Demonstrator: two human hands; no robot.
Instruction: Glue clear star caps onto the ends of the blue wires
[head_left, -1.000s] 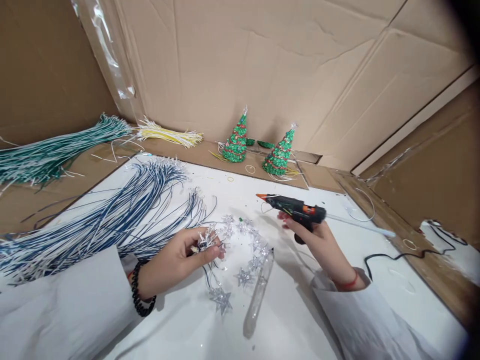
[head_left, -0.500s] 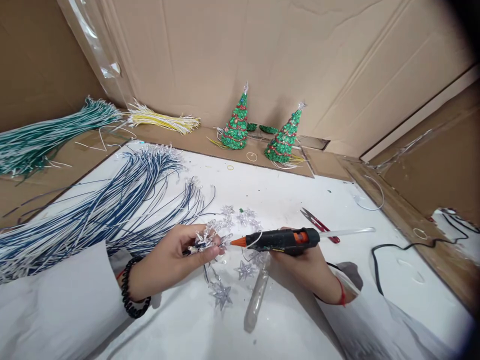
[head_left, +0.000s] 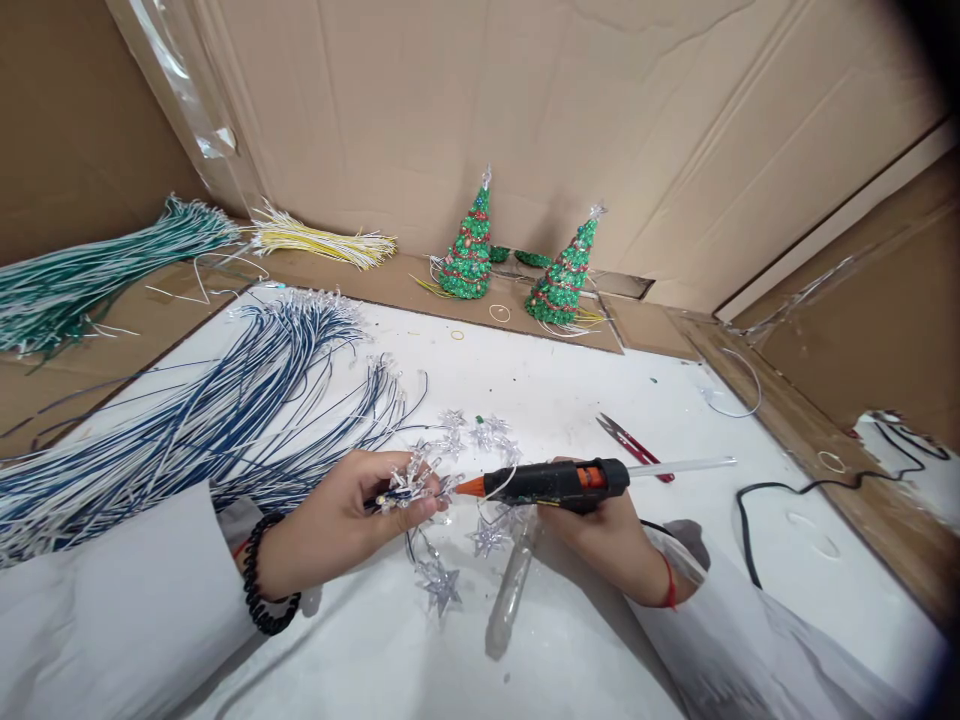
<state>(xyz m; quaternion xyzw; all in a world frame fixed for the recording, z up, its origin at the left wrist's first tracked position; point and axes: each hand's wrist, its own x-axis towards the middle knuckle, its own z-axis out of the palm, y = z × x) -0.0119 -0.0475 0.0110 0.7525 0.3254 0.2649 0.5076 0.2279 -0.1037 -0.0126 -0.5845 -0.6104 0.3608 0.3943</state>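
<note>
Far left of my feed there's a green wire bundle [head_left: 82,280] on the cardboard, then a yellow wire bundle [head_left: 322,243] further back, and a big fan of blue and white wires [head_left: 195,425] spread across the white counter [head_left: 570,390]. Moving in, the left hand [head_left: 337,520] has its fingers pinched shut around a small clear star light [head_left: 409,485] on the end of a dark wire, held just above the counter, same as a second ago. More clear stars [head_left: 480,435] are strung loosely around it, and a glue stick [head_left: 511,595] lies just below. What changed: a second ago the glue gun [head_left: 559,482] was up and pointing away, and now the right hand [head_left: 607,530] has swung it down flat so the orange nozzle sits right next to the pinched star, with those fingers wrapped tight round the grip. I can't quite tell if the tip is actually touching or just shy of it, too much clear plastic glare. So I'd say gluing is right about to happen. Red snips [head_left: 634,447] lie behind the gun, two little green trees [head_left: 469,255] stand at the back, and the black cord [head_left: 787,495] trails off right.
</note>
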